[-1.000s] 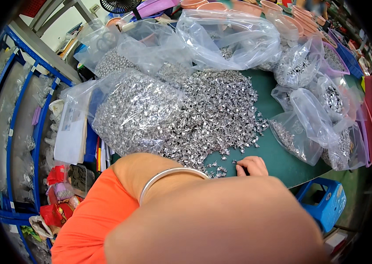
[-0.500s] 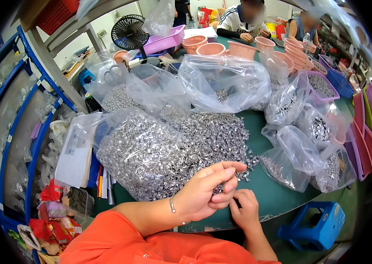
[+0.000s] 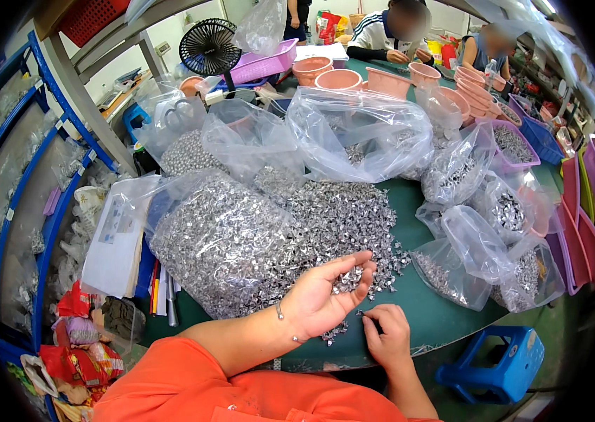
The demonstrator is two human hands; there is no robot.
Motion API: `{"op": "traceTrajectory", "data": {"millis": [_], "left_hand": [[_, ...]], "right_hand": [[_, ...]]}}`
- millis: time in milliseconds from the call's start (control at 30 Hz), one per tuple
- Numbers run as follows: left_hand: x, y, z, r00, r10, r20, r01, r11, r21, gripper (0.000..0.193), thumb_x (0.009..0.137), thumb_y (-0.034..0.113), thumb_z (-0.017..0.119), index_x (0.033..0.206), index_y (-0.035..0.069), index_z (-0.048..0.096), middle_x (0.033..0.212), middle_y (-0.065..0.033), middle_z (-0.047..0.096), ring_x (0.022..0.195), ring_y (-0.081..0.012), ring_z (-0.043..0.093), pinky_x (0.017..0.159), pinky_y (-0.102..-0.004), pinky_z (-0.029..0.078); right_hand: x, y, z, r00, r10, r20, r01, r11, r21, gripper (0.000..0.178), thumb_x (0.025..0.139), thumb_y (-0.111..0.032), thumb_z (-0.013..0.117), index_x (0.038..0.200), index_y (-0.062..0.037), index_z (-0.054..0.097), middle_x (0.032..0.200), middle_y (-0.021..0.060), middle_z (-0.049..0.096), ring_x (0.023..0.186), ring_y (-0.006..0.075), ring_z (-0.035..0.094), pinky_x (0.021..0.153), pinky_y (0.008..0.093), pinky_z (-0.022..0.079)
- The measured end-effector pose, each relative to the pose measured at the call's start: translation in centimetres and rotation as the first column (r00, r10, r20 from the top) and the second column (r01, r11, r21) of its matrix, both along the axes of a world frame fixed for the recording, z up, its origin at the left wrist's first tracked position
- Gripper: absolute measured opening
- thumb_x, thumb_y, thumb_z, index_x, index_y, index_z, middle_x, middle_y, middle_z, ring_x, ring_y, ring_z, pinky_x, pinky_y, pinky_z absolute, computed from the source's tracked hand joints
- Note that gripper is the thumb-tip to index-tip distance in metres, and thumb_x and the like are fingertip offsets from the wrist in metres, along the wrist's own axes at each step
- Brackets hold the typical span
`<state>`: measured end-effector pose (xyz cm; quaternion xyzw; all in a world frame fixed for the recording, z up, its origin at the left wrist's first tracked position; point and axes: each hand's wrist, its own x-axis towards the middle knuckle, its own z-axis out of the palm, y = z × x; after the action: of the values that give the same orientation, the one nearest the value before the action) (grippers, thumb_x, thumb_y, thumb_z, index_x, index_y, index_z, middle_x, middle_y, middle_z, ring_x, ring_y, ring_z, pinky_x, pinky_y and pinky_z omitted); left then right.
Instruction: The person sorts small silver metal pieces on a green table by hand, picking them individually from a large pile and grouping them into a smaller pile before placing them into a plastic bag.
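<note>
My left hand (image 3: 329,295) is turned palm up with its fingers curled around a handful of small silvery metal pieces (image 3: 348,280). It hovers at the near edge of a spread heap of the same pieces (image 3: 343,211). My right hand (image 3: 387,332) is closed beside it, low by the table's near edge. A tiny dark piece shows at its fingertips; whether it is pinched there is too small to tell. Left of the heap lies a big clear plastic bag (image 3: 220,239) full of such pieces, its contents meeting the heap.
Clear bags of metal parts (image 3: 449,271) crowd the right side of the green table (image 3: 403,190). Pink tubs (image 3: 389,83) and a black fan (image 3: 207,49) stand at the back, where two people sit. A blue stool (image 3: 494,366) is at lower right, blue shelving (image 3: 48,281) at left.
My left hand has rolled palm up and shifted slightly left, so the metal pieces in it now show. My right hand has stayed nearly in place, its fingers turned a little.
</note>
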<state>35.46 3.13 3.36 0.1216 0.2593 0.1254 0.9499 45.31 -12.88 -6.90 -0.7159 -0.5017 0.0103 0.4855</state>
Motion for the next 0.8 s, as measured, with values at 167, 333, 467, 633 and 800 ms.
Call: {"op": "traceTrajectory", "data": {"millis": [167, 333, 467, 633, 800], "left_hand": [[0.0, 0.2, -1.1, 0.982, -0.056, 0.178, 0.089, 0.980, -0.179, 0.019, 0.104, 0.021, 0.051, 0.115, 0.006, 0.057, 0.099, -0.0046, 0.056, 0.074, -0.0095, 0.049, 0.054, -0.0199, 0.039], [-0.3, 0.3, -1.3, 0.946, -0.090, 0.311, 0.146, 0.976, -0.161, 0.023, 0.106, 0.029, 0.047, 0.106, 0.009, 0.058, 0.088, -0.0009, 0.050, 0.065, -0.0079, 0.043, 0.047, -0.0196, 0.032], [-0.8, 0.4, -1.9, 0.944, -0.080, 0.320, 0.140, 0.975, -0.171, 0.021, 0.106, 0.024, 0.046, 0.114, 0.008, 0.057, 0.087, -0.0009, 0.049, 0.066, -0.0085, 0.043, 0.048, -0.0200, 0.033], [-0.9, 0.4, -2.2, 0.961, -0.101, 0.258, 0.146, 0.976, -0.160, 0.021, 0.105, 0.019, 0.047, 0.119, 0.006, 0.055, 0.089, -0.0016, 0.051, 0.067, -0.0087, 0.044, 0.048, -0.0203, 0.033], [-1.0, 0.3, -2.3, 0.959, -0.102, 0.266, 0.152, 0.972, -0.177, 0.021, 0.105, 0.018, 0.047, 0.120, 0.006, 0.055, 0.090, -0.0022, 0.052, 0.067, -0.0089, 0.045, 0.048, -0.0203, 0.033]], "right_hand": [[0.0, 0.1, 0.2, 1.000, -0.006, 0.018, 0.006, 1.000, -0.008, 0.012, 0.075, 0.000, 0.073, 0.086, -0.0035, 0.068, 0.086, 0.0118, 0.066, 0.079, 0.0320, 0.062, 0.070, 0.0401, 0.050], [0.0, 0.1, 0.2, 0.999, -0.005, 0.036, 0.006, 1.000, -0.017, 0.012, 0.075, 0.000, 0.073, 0.086, -0.0035, 0.068, 0.086, 0.0118, 0.066, 0.079, 0.0320, 0.062, 0.070, 0.0399, 0.050], [-0.1, 0.1, 0.2, 1.000, -0.007, 0.030, 0.008, 1.000, -0.022, 0.012, 0.075, 0.000, 0.073, 0.086, -0.0035, 0.068, 0.086, 0.0117, 0.065, 0.079, 0.0318, 0.062, 0.071, 0.0397, 0.050], [0.0, 0.1, 0.1, 0.999, -0.008, 0.036, 0.009, 0.999, -0.036, 0.012, 0.076, 0.000, 0.073, 0.086, -0.0034, 0.068, 0.086, 0.0116, 0.065, 0.079, 0.0316, 0.062, 0.071, 0.0393, 0.050], [-0.1, 0.1, 0.4, 1.000, -0.011, 0.009, 0.012, 0.999, -0.050, 0.012, 0.076, 0.000, 0.073, 0.086, -0.0032, 0.068, 0.086, 0.0116, 0.065, 0.079, 0.0316, 0.062, 0.071, 0.0393, 0.050]]}}
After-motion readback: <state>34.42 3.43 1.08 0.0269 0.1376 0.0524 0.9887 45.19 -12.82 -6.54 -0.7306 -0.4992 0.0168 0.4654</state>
